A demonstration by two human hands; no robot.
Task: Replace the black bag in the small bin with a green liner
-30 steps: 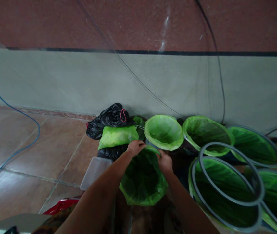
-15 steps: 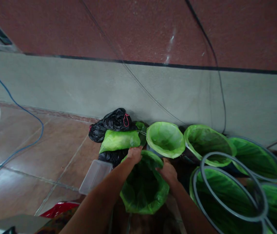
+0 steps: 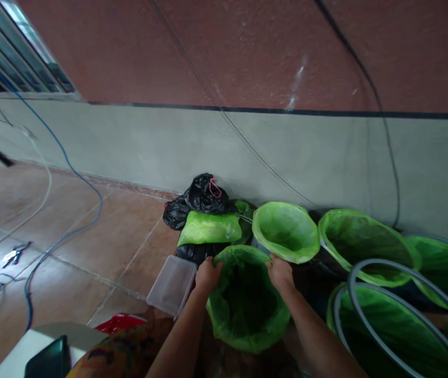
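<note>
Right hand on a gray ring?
No, the right hand holds the edge of a green liner, and the gray rings lie farther right.

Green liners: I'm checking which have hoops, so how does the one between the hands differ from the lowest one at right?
The liner between the hands shows no hoop; the lowest liner at right has a grey hoop round its mouth and another hoop over it. The left hand and right hand grip the first; neither touches the second. The first's mouth shows whole; the frame cuts off the second's. Both are green, mouths up.
</note>
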